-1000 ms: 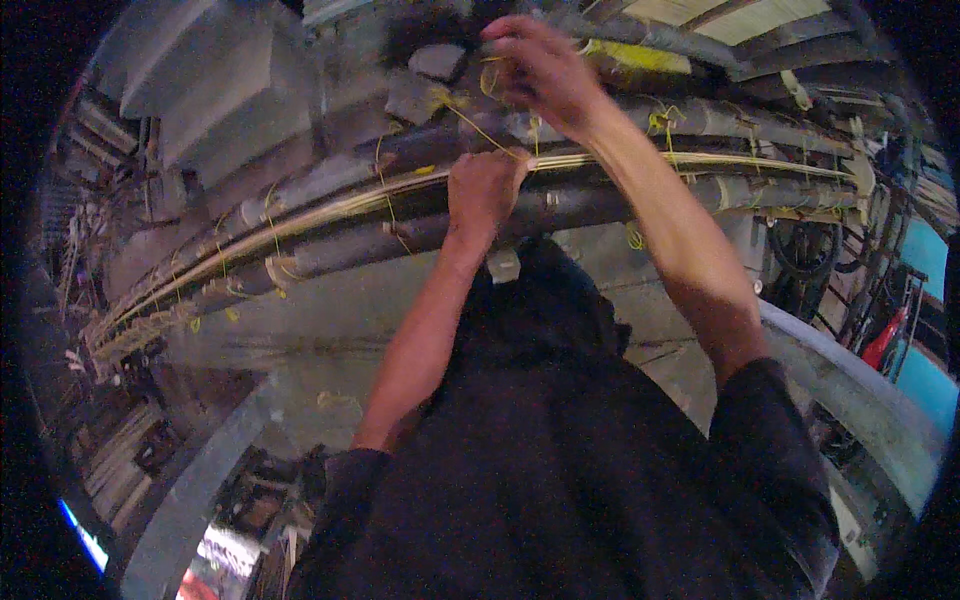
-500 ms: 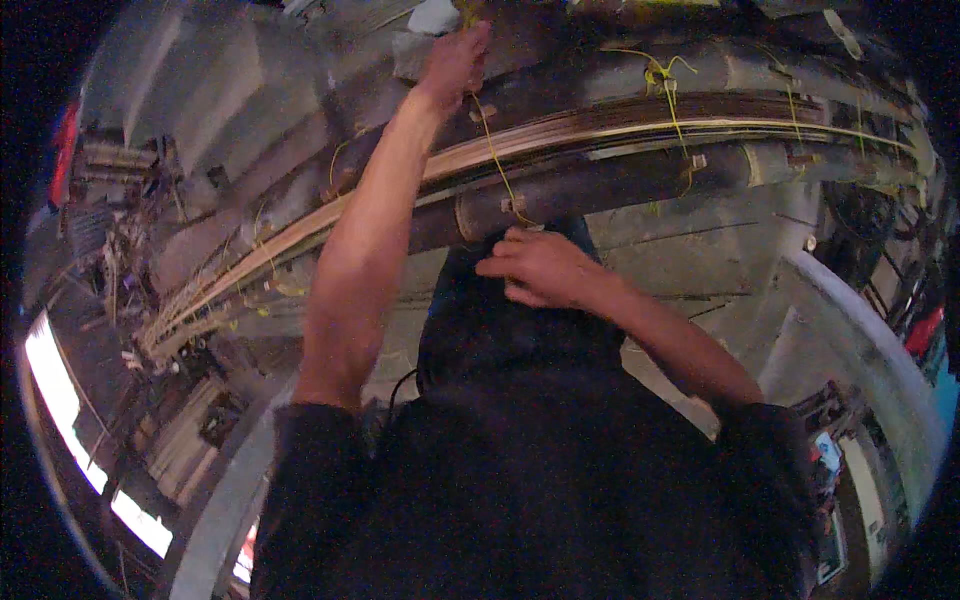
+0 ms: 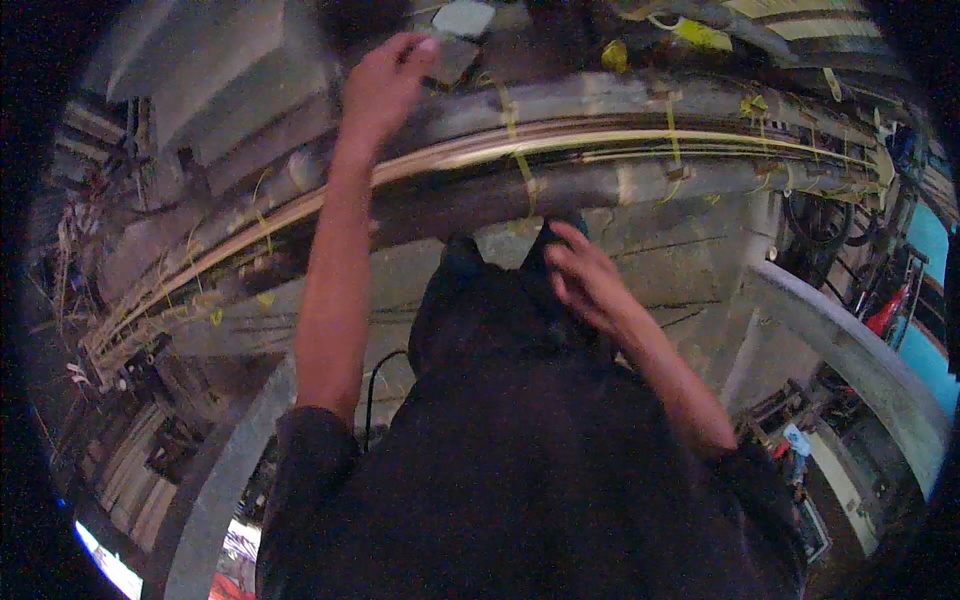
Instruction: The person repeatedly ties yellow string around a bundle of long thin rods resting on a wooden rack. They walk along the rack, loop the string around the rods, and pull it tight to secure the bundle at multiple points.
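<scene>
A long loom-like frame stretches across the view, with a near dark roller (image 3: 440,215) and a far roller (image 3: 590,95) lying side by side. Pale and brown strands (image 3: 460,152) run lengthwise between them. Yellow ties (image 3: 518,150) cross from one roller to the other. My left hand (image 3: 385,85) is raised beyond the far roller, fingers loosely bent and somewhat blurred, with nothing visible in them; a grey block (image 3: 455,60) is just beside it. Close to my lap, my right hand (image 3: 590,280) hovers short of the near roller, its bent fingers apart and apparently holding nothing.
A pale slab (image 3: 463,18) and a small yellow object (image 3: 614,56) lie past the far roller. Concrete ledges flank me at left (image 3: 225,470) and right (image 3: 850,330). Machine parts (image 3: 835,215) crowd the right side.
My left hand has left the yellow tie and moved left and slightly down. My right hand has shifted right, away from the tie's lower end. The view has shifted too.
</scene>
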Demonstrator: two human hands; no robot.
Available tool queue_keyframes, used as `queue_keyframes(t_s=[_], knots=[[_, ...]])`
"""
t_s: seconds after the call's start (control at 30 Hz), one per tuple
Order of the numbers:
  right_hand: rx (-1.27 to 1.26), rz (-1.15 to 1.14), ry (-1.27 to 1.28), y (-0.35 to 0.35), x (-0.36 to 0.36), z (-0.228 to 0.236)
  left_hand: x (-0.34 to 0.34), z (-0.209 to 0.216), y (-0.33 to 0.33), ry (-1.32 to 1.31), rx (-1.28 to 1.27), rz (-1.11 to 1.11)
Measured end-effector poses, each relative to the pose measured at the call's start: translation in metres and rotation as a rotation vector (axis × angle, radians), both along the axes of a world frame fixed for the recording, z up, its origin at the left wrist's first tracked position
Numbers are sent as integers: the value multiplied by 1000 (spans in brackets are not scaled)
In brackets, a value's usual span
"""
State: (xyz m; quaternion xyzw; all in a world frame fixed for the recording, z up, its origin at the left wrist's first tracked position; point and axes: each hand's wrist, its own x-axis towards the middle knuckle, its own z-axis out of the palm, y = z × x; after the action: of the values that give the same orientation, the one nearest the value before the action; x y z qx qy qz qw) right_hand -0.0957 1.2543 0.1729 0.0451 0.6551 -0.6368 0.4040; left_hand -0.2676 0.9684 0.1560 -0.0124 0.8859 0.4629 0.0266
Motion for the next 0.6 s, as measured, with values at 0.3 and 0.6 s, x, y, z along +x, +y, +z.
queue_keyframes(t_s=[0.3, 0.6], knots=[[652, 974, 1275, -112, -128, 168, 93, -11, 54, 175, -435, -261], [379, 347, 795, -95, -243, -40, 82, -1, 85, 233, -504, -169]])
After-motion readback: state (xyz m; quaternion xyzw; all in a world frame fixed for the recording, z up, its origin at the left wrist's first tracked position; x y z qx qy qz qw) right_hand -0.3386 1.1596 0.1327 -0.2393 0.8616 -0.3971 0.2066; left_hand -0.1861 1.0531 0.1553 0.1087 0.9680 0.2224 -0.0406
